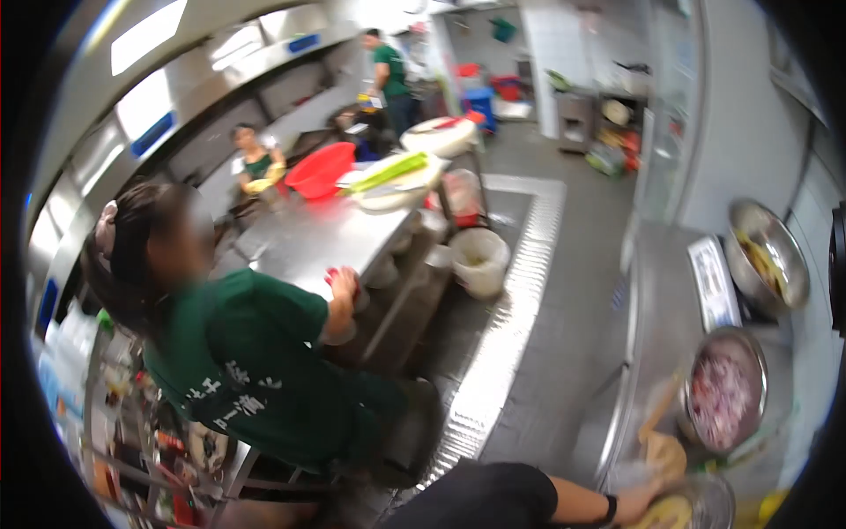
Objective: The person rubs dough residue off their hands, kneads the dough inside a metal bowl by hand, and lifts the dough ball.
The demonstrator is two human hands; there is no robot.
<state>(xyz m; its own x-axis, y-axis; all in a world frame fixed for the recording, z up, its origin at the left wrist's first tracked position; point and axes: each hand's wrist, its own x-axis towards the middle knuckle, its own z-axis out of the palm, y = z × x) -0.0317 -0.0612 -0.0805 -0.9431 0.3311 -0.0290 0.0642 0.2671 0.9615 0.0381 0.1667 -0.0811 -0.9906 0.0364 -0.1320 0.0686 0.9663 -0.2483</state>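
Note:
My left hand (636, 504) reaches in at the bottom right, below a black sleeve and a dark wristband. It is at the near edge of a metal bowl (718, 501) that holds something yellowish. The fingers are blurred and partly cut off, so their grip is unclear. Just beyond the hand lies a tan, rounded thing (665, 454) with a long light-brown stick-like part. A steel bowl of chopped purple-and-white pieces, probably onion (723, 401), stands farther along the counter. My right hand is outside the view.
A white scale-like device (714, 282) and a steel bowl (789, 256) stand along the counter (656, 309). A person in a green shirt (256, 370) stands at a steel table (300, 242) with a red basin (322, 170). A white bucket (480, 264) sits near the floor drain grate (507, 353).

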